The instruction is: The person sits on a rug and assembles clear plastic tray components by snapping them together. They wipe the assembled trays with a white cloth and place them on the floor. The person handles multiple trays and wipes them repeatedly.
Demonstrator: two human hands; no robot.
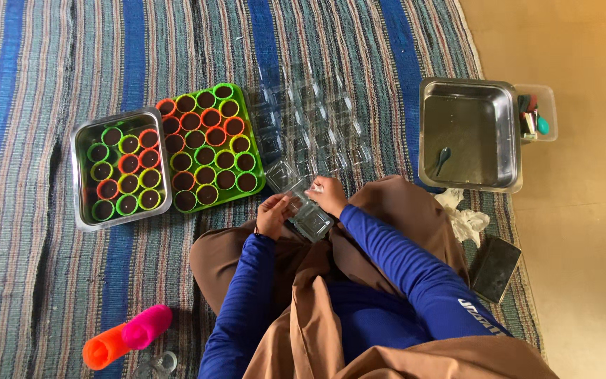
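Both hands meet over the lap: left hand (pixel 273 214) and right hand (pixel 327 195) curl their fingers onto a clear box (pixel 310 220), apparently gripping its edges, just below the green tray (pixel 257 151) of cups.

A blue-and-grey striped woven mat (pixel 29 56) covers the floor. On it sits a square steel tray (pixel 78 179) packed with small coloured cups of dark filling, and just beside it a green plastic tray (pixel 259 184) holding more of the same cups. To the far side stands a larger steel pan (pixel 506 133) with a small spoon (pixel 442 160) lying inside; a clear plastic tub (pixel 547 112) of oddments touches its edge. Crumpled white tissue (pixel 466 219) and a dark flat phone (pixel 495 268) lie near. An orange and pink stack of cups (pixel 126 335) lies on its side.
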